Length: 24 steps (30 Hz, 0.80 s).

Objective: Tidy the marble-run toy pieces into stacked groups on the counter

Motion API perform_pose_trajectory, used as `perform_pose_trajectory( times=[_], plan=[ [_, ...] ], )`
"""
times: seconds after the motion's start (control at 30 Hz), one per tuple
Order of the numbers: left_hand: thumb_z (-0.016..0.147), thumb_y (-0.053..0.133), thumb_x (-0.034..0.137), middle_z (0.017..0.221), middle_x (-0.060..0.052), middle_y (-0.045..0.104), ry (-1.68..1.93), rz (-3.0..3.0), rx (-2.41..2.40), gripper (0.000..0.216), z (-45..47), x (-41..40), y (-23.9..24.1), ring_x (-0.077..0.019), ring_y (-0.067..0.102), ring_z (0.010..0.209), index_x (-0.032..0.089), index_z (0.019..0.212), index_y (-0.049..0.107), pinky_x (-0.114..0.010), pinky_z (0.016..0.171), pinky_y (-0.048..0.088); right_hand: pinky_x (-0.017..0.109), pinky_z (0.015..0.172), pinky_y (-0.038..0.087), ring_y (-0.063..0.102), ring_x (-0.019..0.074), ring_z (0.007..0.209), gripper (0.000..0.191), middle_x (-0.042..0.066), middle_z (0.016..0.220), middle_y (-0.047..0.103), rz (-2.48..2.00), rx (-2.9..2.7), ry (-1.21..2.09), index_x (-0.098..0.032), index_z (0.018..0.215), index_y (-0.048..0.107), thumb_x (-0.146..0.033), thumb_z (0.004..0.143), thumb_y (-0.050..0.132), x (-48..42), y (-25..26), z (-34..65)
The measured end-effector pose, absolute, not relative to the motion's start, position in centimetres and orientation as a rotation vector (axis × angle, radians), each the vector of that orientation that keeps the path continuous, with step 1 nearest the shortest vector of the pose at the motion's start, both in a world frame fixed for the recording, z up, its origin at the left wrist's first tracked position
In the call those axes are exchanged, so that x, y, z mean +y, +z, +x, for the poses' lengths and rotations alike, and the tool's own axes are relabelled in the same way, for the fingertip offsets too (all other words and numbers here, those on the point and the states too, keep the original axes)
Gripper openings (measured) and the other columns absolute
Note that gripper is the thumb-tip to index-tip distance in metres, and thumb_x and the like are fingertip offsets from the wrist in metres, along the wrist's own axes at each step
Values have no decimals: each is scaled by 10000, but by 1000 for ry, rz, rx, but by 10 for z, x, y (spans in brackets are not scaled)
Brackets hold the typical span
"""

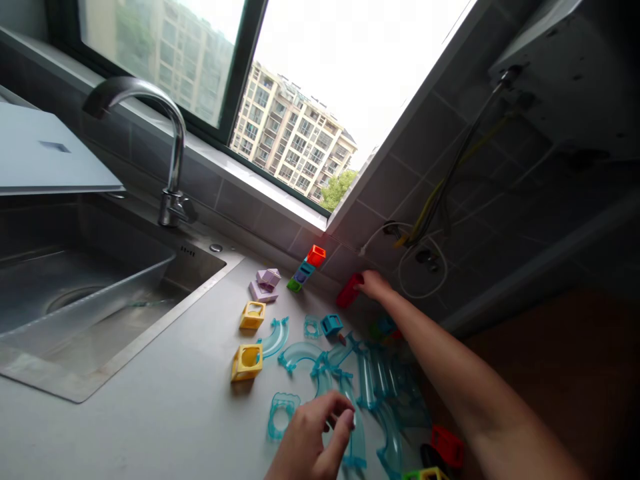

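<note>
My right hand (pixel 374 285) is stretched out to the tiled wall, its fingers closed on a red block (pixel 349 291) standing at the back of the counter. Left of it stands a stack of coloured blocks (pixel 303 270), red on top and green at the bottom. My left hand (pixel 320 433) hovers low over the counter, its fingers loosely curled with a gap to the thumb and nothing seen in them. Below and around it lie several clear blue track pieces (pixel 301 351) and a clear blue square plate (pixel 281 415). A blue block (pixel 331 325) sits between the hands.
Two yellow blocks (pixel 247 362) and light purple pieces (pixel 265 285) stand on the counter (pixel 165 400). At left is a steel sink (pixel 200 300) with a faucet (pixel 175 160). Red block (pixel 447 445) at lower right. Loose cables (pixel 425 220) hang by the wall.
</note>
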<state>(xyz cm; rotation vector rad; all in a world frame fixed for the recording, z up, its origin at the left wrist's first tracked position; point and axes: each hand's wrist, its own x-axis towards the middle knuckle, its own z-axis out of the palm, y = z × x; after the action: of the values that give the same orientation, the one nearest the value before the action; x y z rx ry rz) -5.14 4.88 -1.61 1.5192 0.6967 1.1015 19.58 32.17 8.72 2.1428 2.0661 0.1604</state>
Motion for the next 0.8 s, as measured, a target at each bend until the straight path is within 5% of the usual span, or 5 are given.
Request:
perform_pose_trajectory(
  times=[0.23, 0.47, 0.63, 0.8],
  plan=[
    [968, 484, 343, 834, -64, 746, 1100, 1664, 719, 256, -49, 52, -27, -191, 691, 771, 206, 899, 689, -262, 688, 489, 460, 935, 566, 656, 244, 1105, 316, 97, 1304, 632, 2187, 2099, 183, -185, 1264, 621, -333, 985, 639, 337, 49, 223],
    [990, 459, 347, 828, -75, 726, 1007, 1767, 719, 312, -43, 44, -25, -201, 682, 788, 197, 851, 695, -274, 695, 487, 508, 995, 524, 638, 261, 1154, 354, 97, 1332, 625, 2190, 2228, 148, -185, 1276, 618, -361, 972, 655, 297, 66, 266],
    [999, 472, 329, 857, -57, 722, 931, 1896, 685, 280, -43, 31, -16, -189, 671, 807, 210, 888, 699, -264, 712, 480, 425, 970, 531, 682, 272, 1061, 273, 133, 1137, 720, 2151, 2371, 49, -165, 1106, 716, -332, 891, 723, 224, 92, 272],
    [1012, 488, 346, 930, -33, 729, 885, 2000, 636, 245, -46, 21, -11, -185, 675, 844, 251, 962, 707, -271, 740, 469, 347, 915, 553, 687, 233, 1042, 257, 103, 1133, 716, 2131, 2604, 17, -204, 1126, 699, -360, 990, 546, 82, 102, 230]
  ],
)
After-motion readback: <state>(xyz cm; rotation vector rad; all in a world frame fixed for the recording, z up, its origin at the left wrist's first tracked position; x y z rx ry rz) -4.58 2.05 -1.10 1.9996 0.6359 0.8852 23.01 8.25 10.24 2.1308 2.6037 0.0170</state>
